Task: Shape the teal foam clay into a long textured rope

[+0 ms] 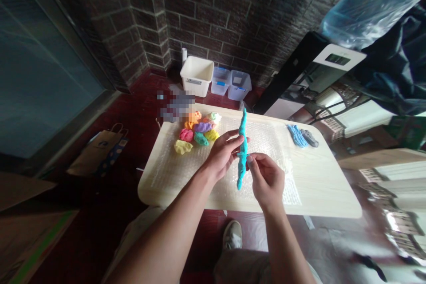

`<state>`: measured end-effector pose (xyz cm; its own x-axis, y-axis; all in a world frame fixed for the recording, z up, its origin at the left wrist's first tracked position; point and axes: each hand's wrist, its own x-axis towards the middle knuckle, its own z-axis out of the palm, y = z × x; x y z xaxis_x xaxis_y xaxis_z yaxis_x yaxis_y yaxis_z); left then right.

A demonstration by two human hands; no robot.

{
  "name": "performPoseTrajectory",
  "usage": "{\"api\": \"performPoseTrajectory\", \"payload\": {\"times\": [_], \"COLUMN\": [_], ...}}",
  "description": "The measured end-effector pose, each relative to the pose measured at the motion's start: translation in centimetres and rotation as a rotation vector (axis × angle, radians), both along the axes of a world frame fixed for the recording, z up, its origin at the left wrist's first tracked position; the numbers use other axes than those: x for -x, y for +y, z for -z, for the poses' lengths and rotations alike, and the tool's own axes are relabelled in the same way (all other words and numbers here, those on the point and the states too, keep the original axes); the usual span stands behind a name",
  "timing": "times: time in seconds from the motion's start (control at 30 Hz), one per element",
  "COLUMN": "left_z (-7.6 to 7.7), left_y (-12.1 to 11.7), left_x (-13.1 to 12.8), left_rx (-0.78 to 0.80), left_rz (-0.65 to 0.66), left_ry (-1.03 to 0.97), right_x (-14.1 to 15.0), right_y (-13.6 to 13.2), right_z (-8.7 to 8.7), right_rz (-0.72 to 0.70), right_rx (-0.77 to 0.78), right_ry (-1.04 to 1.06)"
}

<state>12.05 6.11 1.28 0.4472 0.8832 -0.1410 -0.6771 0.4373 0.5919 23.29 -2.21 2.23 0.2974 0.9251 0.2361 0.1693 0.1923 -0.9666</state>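
Note:
A long turquoise twisted roll of what looks like cloth (243, 128) is held upright above the table. It narrows at both ends, and a thin band or strand of the same colour crosses its middle. My left hand (223, 154) grips it around the middle from the left, the thumb pressed along it and fingers behind. On the other side my right hand (268, 177) pinches at the strand with thumb and forefinger. Below lies bubble wrap (266, 142) on the pale wooden table (326, 182). Several coloured soft bundles, among them a purple bundle (203, 127), sit left of my hands.
Blue (297, 136) and grey bundles (309, 138) lie at the table's right. Beyond the far edge stand a white bin (197, 75) and two clear boxes (238, 85). A water dispenser (296, 71) stands back right. A paper bag (96, 151) is on the floor left.

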Motion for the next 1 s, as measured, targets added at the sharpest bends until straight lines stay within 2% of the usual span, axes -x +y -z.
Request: {"api": "performPoseTrajectory", "payload": {"times": [0.33,0.5,0.6,1.0], "left_z": [0.2,0.3,0.5,0.4], "left_y": [-0.1,-0.1,-0.1,0.0], "left_x": [-0.2,-0.4,-0.5,-0.4], "left_rx": [-0.039,-0.075,-0.077,-0.008], "left_rz": [-0.007,0.020,0.022,0.013], "left_ry": [0.088,0.150,0.157,0.099], "right_x": [-0.9,-1.4,-1.6,-1.6], "right_y": [-0.4,-0.5,-0.6,-0.7], "right_z": [-0.5,-1.7,-2.2,-1.9], "right_rz": [0.040,-0.020,-0.047,-0.042], "right_rx": [-0.031,-0.097,-0.108,-0.075], "right_ry": [-0.241,-0.525,-0.624,-0.496]}}
